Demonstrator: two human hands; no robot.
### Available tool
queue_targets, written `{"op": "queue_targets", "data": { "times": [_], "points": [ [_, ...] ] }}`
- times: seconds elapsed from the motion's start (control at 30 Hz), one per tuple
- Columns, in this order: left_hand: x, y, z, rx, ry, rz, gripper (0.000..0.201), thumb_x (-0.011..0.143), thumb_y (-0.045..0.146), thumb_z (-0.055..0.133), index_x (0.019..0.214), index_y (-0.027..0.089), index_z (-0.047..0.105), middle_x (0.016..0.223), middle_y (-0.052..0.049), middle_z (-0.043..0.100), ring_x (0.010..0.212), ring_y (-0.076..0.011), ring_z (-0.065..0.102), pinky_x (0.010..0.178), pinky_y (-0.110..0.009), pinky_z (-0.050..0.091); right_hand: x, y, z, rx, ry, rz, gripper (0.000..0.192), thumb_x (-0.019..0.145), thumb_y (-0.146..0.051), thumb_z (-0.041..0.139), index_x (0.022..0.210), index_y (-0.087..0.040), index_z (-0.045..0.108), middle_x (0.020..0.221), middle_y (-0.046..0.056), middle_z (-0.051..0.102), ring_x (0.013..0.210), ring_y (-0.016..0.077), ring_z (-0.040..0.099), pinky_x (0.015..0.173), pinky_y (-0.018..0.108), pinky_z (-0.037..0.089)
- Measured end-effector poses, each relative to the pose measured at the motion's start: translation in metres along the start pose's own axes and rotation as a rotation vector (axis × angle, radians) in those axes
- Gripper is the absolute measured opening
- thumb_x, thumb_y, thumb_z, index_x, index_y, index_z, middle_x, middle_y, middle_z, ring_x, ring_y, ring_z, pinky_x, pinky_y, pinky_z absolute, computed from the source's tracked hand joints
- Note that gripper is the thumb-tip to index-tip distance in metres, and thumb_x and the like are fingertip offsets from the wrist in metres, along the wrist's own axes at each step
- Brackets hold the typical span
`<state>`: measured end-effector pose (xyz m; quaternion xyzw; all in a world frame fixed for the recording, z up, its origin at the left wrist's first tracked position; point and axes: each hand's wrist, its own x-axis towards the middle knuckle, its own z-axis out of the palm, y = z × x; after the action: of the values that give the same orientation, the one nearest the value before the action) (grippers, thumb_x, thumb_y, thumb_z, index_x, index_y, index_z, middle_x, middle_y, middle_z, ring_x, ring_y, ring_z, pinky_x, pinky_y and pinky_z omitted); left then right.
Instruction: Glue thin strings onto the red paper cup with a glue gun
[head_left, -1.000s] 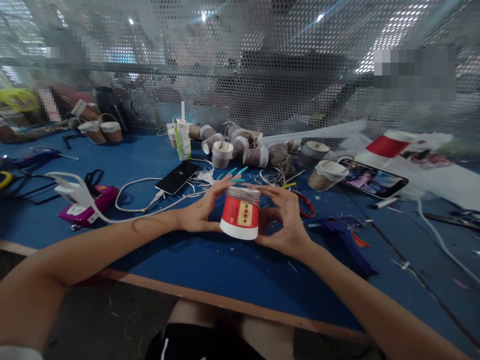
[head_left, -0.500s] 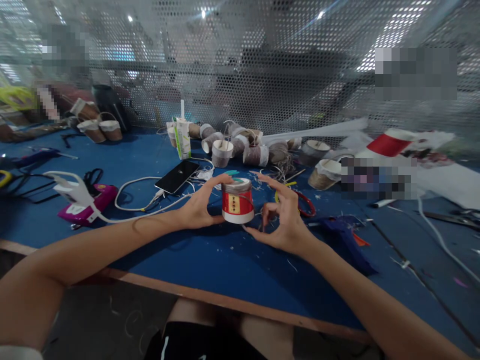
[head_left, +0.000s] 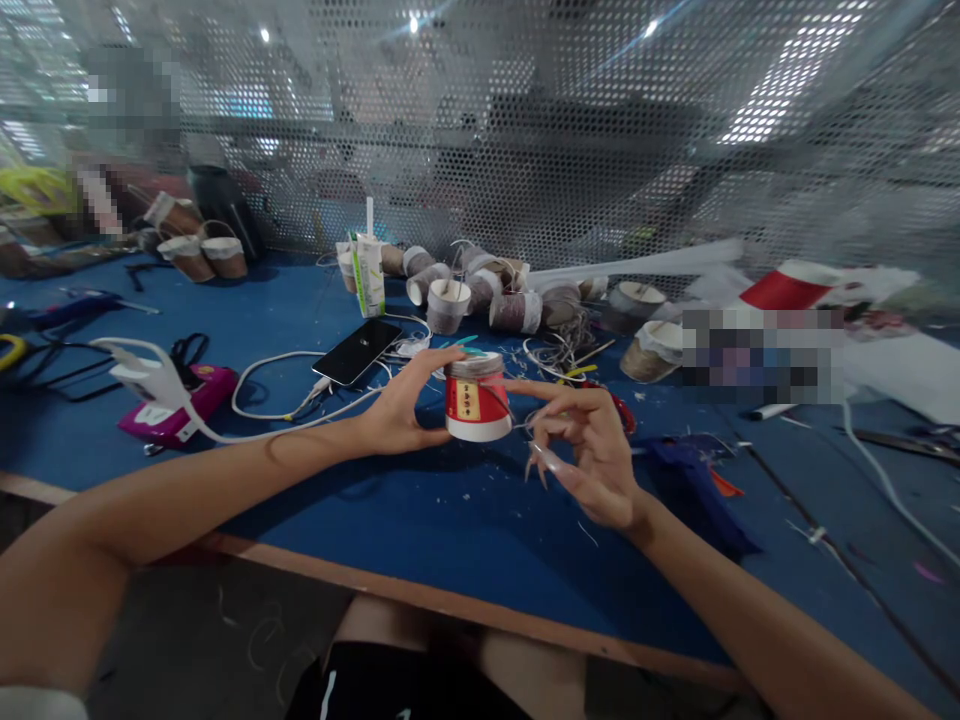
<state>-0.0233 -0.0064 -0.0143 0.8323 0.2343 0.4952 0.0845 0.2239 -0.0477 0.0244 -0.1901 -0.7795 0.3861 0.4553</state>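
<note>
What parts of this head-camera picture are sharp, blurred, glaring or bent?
Head view: the red paper cup in the left hand is fairly sharp; the right hand is smeared by motion; bright lamp glare spots the perforated screen; the blue table edge bows from wide-lens distortion; pixelated patches mask some spots.

A black phone lies near twine-wrapped cups on the blue table.

Mid-frame, the cup is red with a white rim and a yellow label. The table is blue. At left lies a magenta box; the phone is black.
</note>
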Motion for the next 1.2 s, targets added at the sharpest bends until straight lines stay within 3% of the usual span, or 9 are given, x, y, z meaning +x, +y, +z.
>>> {"op": "queue_targets", "data": {
  "times": [0.6,0.7,0.8,0.93,1.03,1.13,1.2],
  "points": [
    [0.0,0.002,0.002,-0.045,0.031,0.016,0.076,0.073,0.026,0.074,0.14,0.023,0.037,0.14,-0.017,0.05,0.132,-0.0331,0.05,0.107,-0.053,0.046,0.001,0.002,0.001,0.133,-0.025,0.108,0.021,0.089,-0.029,0.06,0.105,-0.03,0.046,0.141,0.005,0.051,0.05,0.0057,0.051,0.047,0.028,0.053],
    [0.0,0.002,0.001,-0.043,0.009,0.0,0.077,0.073,0.025,0.074,0.14,0.024,0.036,0.141,-0.017,0.049,0.132,-0.0324,0.05,0.107,-0.052,0.047,0.001,0.0,0.001,0.166,0.023,0.112,0.018,0.088,-0.03,0.06,0.102,-0.028,0.049,0.137,0.007,0.057,0.046,0.0062,0.053,0.044,0.028,0.053],
    [0.0,0.001,0.0,-0.032,-0.026,-0.008,0.077,0.074,0.026,0.075,0.14,0.023,0.036,0.141,-0.017,0.049,0.131,-0.0316,0.051,0.106,-0.051,0.048,0.006,-0.006,-0.005,0.147,0.186,0.046,0.012,0.087,-0.032,0.059,0.095,-0.026,0.051,0.124,0.006,0.066,0.041,0.0067,0.052,0.04,0.028,0.051],
    [-0.002,-0.002,0.001,-0.034,0.003,-0.035,0.079,0.074,0.027,0.075,0.141,0.022,0.033,0.138,-0.017,0.049,0.13,-0.0328,0.052,0.106,-0.052,0.047,0.021,-0.02,-0.019,-0.099,0.438,-0.05,0.017,0.083,-0.034,0.064,0.086,-0.023,0.051,0.095,0.002,0.066,0.036,0.0068,0.052,0.034,0.026,0.048],
    [-0.001,-0.002,0.003,-0.049,0.046,-0.017,0.077,0.076,0.025,0.072,0.142,0.021,0.032,0.14,-0.018,0.047,0.135,-0.0336,0.047,0.11,-0.054,0.043,0.029,-0.036,-0.029,-0.367,0.646,0.006,0.027,0.076,-0.032,0.068,0.084,-0.024,0.043,0.081,-0.003,0.056,0.03,0.005,0.045,0.028,0.024,0.037],
    [0.001,0.001,0.004,-0.011,0.129,0.04,0.075,0.077,0.02,0.07,0.141,0.022,0.031,0.14,-0.017,0.047,0.138,-0.0325,0.043,0.112,-0.055,0.039,0.02,-0.049,-0.046,-0.66,0.596,0.279,0.031,0.075,-0.041,0.063,0.087,-0.025,0.04,0.071,-0.003,0.054,0.036,0.0113,0.048,0.035,0.029,0.041],
    [0.002,0.004,0.004,0.052,0.158,0.099,0.072,0.077,0.015,0.069,0.139,0.023,0.034,0.137,-0.015,0.05,0.138,-0.0311,0.044,0.113,-0.056,0.038,0.004,-0.051,-0.063,-1.061,0.507,0.482,0.032,0.074,-0.043,0.063,0.09,-0.023,0.043,0.073,0.003,0.059,0.056,0.0206,0.061,0.053,0.036,0.05]
  ]
}}
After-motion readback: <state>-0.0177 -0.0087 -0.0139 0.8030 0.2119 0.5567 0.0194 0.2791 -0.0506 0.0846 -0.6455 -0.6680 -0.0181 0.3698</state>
